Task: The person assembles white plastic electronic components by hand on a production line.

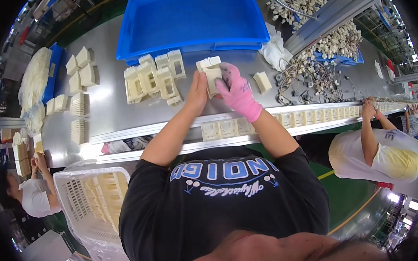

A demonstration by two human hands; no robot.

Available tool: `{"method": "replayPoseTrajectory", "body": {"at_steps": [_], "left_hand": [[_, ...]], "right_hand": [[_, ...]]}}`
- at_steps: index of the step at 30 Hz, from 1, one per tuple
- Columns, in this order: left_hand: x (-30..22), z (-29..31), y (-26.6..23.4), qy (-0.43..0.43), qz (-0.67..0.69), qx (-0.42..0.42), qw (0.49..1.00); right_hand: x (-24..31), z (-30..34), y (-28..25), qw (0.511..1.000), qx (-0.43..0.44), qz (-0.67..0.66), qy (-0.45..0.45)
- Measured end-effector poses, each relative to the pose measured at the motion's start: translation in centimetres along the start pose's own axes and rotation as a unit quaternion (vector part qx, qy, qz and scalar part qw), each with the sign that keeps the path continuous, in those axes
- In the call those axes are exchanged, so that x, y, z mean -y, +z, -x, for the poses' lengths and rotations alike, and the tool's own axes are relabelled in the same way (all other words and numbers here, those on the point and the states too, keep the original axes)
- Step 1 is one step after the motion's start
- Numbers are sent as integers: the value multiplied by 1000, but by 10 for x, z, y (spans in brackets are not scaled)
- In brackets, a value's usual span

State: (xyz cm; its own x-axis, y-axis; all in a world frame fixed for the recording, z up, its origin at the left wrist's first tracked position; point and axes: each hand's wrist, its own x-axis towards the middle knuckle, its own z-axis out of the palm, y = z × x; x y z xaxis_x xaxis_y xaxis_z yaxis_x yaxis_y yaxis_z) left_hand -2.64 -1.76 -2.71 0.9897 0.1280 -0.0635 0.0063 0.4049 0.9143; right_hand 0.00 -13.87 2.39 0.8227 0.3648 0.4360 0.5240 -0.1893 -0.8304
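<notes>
Both my hands are closed round a cream plastic housing [212, 80], held above the metal table just in front of the blue tub. My bare left hand [196, 93] grips its left side. On my right hand [236, 89] is a pink glove with greyish fingertips; its fingers wrap the housing's right side. A second pale piece [208, 62] shows at the top of the housing; I cannot tell whether the two are joined. To the left of my hands stands a group of cream plastic frames [153, 78] with rectangular openings. One loose cream piece [263, 82] lies to the right.
A large blue tub [191, 47] sits at the back. Wired connectors [307, 77] are heaped at right near a metal post [337, 17]. A rail [290, 120] carries a row of cream housings along the near edge. A white crate [71, 198] stands lower left; co-workers are on both sides.
</notes>
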Motion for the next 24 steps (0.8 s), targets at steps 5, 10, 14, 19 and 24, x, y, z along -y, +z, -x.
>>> {"method": "replayPoseTrajectory", "body": {"at_steps": [5, 10, 14, 19, 24], "left_hand": [[-12, 7, 8, 11, -21, 15, 1000], [-14, 3, 2, 36, -42, 37, 998], [-14, 3, 2, 17, -74, 48, 996], [-21, 5, 4, -55, -36, 69, 995], [-36, 15, 14, -75, -33, 92, 992]], "right_hand": [[3, 6, -7, 994, 42, 100, -3], [5, 6, -3, 992, 32, 125, -7], [11, 0, -10, 988, 91, 123, 38], [29, -3, -18, 984, 154, -47, 76], [31, -5, -38, 959, 170, -127, 190]]}}
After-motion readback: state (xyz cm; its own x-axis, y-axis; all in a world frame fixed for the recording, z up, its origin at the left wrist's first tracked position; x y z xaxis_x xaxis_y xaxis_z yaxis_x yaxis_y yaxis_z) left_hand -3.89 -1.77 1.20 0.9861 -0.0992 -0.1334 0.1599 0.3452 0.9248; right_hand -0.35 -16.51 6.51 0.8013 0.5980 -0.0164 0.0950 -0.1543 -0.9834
